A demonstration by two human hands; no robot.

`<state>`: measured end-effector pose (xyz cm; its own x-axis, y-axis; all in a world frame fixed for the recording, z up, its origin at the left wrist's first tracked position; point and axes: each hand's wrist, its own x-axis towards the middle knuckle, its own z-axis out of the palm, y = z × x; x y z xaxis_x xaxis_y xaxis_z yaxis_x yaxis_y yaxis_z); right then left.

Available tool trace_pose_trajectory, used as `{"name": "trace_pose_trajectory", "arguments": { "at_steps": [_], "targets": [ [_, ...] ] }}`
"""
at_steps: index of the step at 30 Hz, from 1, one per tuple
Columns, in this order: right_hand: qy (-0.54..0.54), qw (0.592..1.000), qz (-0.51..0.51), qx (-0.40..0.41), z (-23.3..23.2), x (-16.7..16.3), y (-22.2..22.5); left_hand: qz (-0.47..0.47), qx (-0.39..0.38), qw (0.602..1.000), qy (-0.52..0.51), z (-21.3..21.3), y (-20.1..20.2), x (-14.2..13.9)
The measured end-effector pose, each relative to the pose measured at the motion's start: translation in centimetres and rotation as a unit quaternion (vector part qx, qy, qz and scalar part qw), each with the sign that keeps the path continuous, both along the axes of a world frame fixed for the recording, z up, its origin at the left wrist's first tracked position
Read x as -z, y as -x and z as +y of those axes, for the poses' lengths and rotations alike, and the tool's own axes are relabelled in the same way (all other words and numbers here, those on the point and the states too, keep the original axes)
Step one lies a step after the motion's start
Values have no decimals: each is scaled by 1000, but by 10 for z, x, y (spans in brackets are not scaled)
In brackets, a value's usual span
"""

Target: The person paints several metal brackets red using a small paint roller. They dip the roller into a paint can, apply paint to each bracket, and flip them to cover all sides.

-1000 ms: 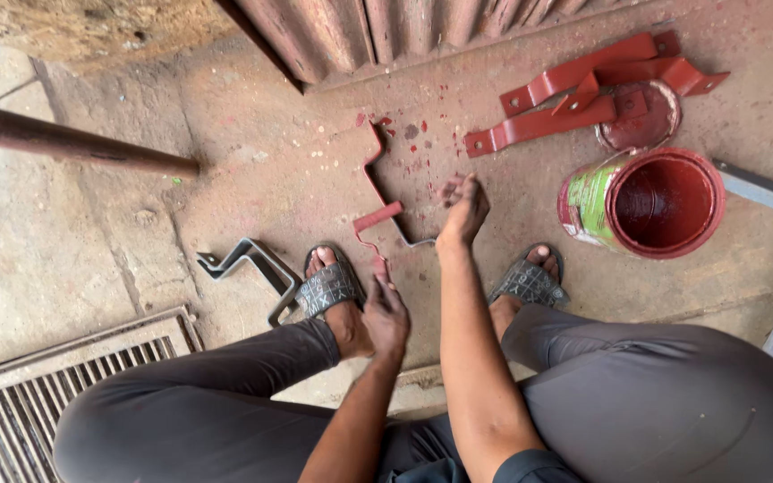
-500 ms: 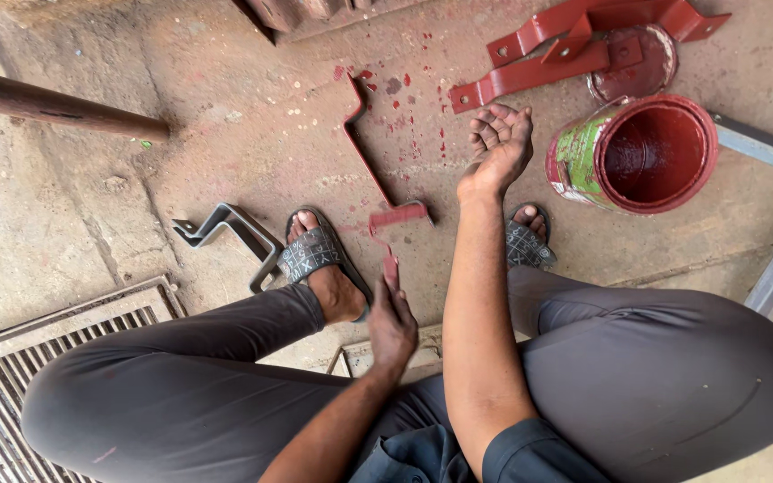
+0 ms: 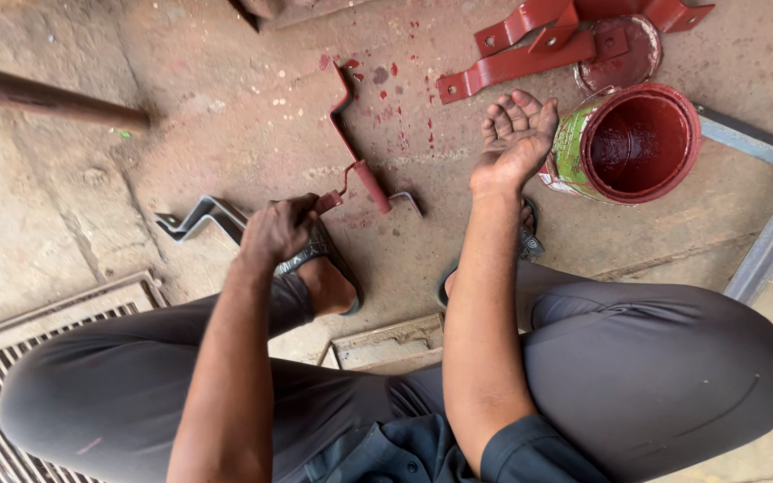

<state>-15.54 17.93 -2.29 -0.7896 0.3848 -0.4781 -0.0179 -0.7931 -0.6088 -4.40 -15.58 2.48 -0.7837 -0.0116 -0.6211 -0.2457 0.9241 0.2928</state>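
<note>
One paint can [image 3: 641,143] holds red paint.

The left hand [image 3: 279,231] closes its fingers [image 3: 301,213] around the handle of a small paint roller [image 3: 370,185], whose red sleeve lies on the floor [image 3: 225,116] just beyond the fingertips, beside a half-painted metal bracket [image 3: 344,107]. The right hand [image 3: 513,139] is open, palm up, its fingers [image 3: 521,109] just beside a tin of red paint [image 3: 632,143], with painted red brackets [image 3: 530,54] on the floor beyond them.
</note>
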Motion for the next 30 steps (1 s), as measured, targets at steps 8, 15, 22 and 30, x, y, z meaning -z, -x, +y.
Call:
{"name": "trace_pose_trajectory", "arguments": {
  "at_steps": [8, 15, 22, 30],
  "targets": [
    [-22, 1000, -7, -6, -1, 10, -3, -63, 30, 997, -18, 18, 35, -3],
    [-28, 999, -6, -21, -8, 15, 1, 6, 53, 998, -46, 49, 31, 12],
    [-10, 1000, -5, -25, -18, 17, 7, 163, -89, 967, -177, 76, -46, 33],
    [-5, 999, -13, -37, -37, 4, 9, 113, -206, 962, -142, 131, -108, 29]
  ]
}}
